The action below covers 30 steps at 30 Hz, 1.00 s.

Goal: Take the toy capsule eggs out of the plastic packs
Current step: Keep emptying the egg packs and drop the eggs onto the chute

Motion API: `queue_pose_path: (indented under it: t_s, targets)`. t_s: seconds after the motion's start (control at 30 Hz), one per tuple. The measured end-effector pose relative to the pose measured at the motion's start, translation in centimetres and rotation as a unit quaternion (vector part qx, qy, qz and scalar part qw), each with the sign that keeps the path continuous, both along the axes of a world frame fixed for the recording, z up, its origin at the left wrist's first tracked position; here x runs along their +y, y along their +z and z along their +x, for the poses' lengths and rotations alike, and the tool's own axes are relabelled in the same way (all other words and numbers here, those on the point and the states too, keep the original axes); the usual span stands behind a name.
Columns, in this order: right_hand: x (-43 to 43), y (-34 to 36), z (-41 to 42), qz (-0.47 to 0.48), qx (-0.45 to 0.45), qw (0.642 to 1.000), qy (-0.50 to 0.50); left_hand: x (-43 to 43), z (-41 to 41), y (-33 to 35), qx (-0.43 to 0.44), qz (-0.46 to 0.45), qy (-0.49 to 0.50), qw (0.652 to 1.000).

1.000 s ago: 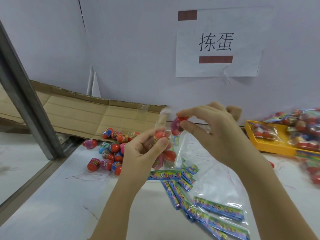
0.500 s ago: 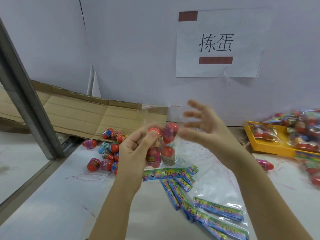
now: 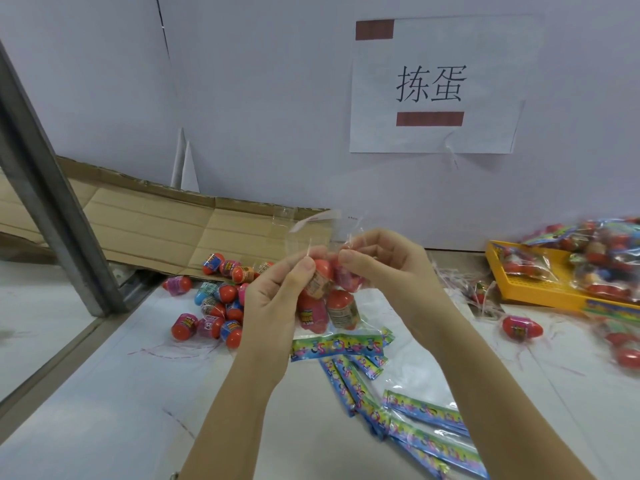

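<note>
The right hand (image 3: 384,268), spread open a moment ago, now pinches the top of the clear plastic pack (image 3: 311,225) beside the left hand (image 3: 277,299), which pinches it too, likely to open it. The capsule eggs (image 3: 341,304) hang inside the pack, just below both grips and above the worktop (image 3: 104,410).

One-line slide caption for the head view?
Unpacking: left hand and right hand pinch a clear plastic pack of red toy capsule eggs over a white table beside a pile of loose eggs.

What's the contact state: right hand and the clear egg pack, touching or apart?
Touching. Head view shows the right hand pinching the clear egg pack near its top, thumb on the plastic.
</note>
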State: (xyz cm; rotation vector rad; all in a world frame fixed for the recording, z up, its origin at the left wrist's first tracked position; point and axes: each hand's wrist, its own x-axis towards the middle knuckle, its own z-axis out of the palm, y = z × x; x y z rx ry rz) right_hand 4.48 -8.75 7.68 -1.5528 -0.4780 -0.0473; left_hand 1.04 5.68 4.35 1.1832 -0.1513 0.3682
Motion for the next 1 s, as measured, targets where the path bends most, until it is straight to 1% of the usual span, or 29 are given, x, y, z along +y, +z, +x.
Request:
queue_pose_path:
  t_s: [0.17, 0.3, 0.43, 0.57, 0.7, 0.8, 0.83, 0.87, 0.93, 1.0]
  targets:
    - [-0.3, 0.2, 0.0, 0.016, -0.008, 1.000, 0.008, -0.2, 0.0, 0.0, -0.014, -0.028, 0.014, 0.999]
    - [-0.5, 0.1, 0.1, -0.020, 0.006, 1.000, 0.010, -0.3, 0.2, 0.0, -0.009, -0.062, 0.083, 0.995]
    - [-0.7, 0.1, 0.2, -0.045, 0.012, 0.999, 0.003, -0.5, 0.3, 0.0, 0.008, -0.103, 0.097, 0.990]
    - [-0.8, 0.1, 0.2, -0.056, 0.017, 0.998, 0.008, -0.6, 0.3, -0.1, 0.007, -0.097, 0.112, 0.989]
    - [-0.9, 0.1, 0.3, -0.054, 0.024, 0.998, 0.012, -0.8, 0.4, -0.4, 0.013, -0.097, 0.148, 0.984]
    - [-0.7, -0.2, 0.4, -0.057, 0.027, 0.998, -0.011, -1.0, 0.4, -0.7, 0.005, -0.072, 0.173, 0.982]
    - [-0.6, -0.4, 0.4, -0.065, 0.012, 0.997, -0.042, -1.0, 0.4, -0.8, -0.004, -0.056, 0.184, 0.981]
    - [-0.5, -0.6, 0.4, -0.079, -0.026, 0.993, -0.085, -1.1, 0.3, -0.8, -0.013, -0.039, 0.194, 0.980]
    - [-0.1, -0.6, -0.1, -0.102, -0.161, 0.968, -0.164, -1.2, 0.3, -0.9, -0.024, -0.008, 0.201, 0.979]
    - [0.4, -0.5, -0.5, -0.130, -0.300, 0.925, -0.192, -1.2, 0.3, -1.1, -0.023, 0.016, 0.188, 0.982]
